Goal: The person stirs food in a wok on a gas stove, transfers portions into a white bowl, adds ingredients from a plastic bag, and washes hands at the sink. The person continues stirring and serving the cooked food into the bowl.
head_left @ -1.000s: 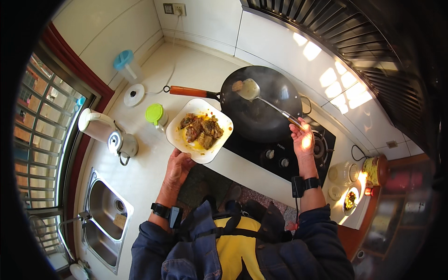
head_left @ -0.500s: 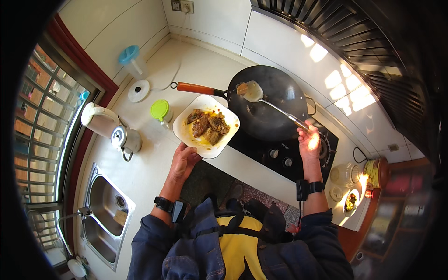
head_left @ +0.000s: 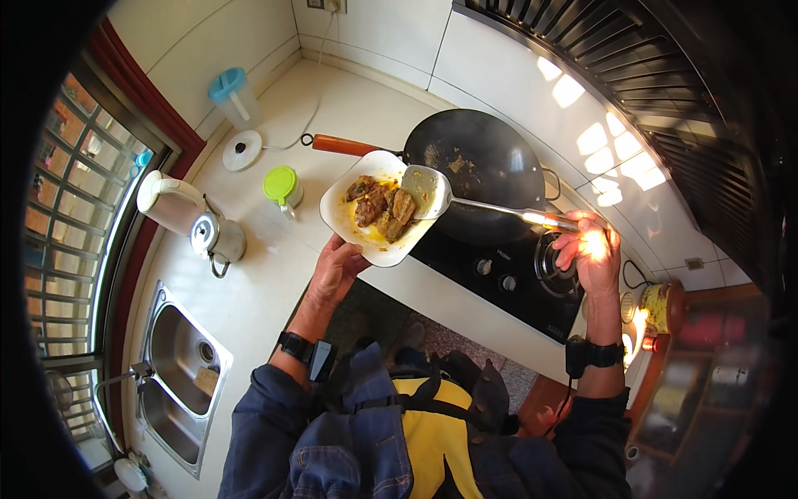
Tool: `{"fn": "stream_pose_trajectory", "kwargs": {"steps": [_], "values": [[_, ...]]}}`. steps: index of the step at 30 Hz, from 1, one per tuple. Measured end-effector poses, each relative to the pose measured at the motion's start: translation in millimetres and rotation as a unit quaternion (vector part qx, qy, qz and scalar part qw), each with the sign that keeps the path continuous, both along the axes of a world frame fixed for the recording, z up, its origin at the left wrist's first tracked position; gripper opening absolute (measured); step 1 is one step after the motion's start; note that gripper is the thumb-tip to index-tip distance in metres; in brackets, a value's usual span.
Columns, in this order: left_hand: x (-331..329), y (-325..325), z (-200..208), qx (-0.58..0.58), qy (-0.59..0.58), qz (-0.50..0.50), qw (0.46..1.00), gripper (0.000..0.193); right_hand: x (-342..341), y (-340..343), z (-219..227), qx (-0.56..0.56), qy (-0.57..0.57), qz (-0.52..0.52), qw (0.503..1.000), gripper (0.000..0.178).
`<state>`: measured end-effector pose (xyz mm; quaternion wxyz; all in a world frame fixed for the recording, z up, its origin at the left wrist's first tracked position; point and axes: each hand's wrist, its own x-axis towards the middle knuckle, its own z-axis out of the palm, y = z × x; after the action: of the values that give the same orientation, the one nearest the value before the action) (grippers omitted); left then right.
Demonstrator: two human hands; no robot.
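My left hand grips the near rim of a white square dish, holding it up beside the wok. Brown chunks of cooked meat lie in it with yellowish oil. In my right hand is the handle of a metal spatula. Its broad blade rests over the dish's right side, touching or close to the meat. The black wok sits on the stove, with a few brown bits stuck to its inside and its wooden handle pointing left.
The black gas stove has a second burner under my right hand. On the left counter stand a green-lidded jar, a metal pot, a pale kettle and a blue-lidded pitcher. A double sink lies at lower left.
The spatula has come down from over the wok to the dish, and the meat piece on its blade is now off it. My right hand moved right; the dish shifted slightly right and up.
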<state>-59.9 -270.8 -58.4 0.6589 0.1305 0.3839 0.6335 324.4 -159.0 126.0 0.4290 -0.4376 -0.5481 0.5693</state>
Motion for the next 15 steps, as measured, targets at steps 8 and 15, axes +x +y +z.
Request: {"fn": "stream_pose_trajectory", "kwargs": {"steps": [8, 15], "values": [[7, 1, -1, -0.004, -0.004, -0.003, 1.000, 0.049, 6, -17, 30, 0.165, -0.052, 0.026, 0.985, 0.026], [9, -4, -2, -0.009, -0.004, 0.001, 1.000, 0.053, 37, 35, -41, -0.018, 0.038, -0.215, 0.976, 0.038]]}}
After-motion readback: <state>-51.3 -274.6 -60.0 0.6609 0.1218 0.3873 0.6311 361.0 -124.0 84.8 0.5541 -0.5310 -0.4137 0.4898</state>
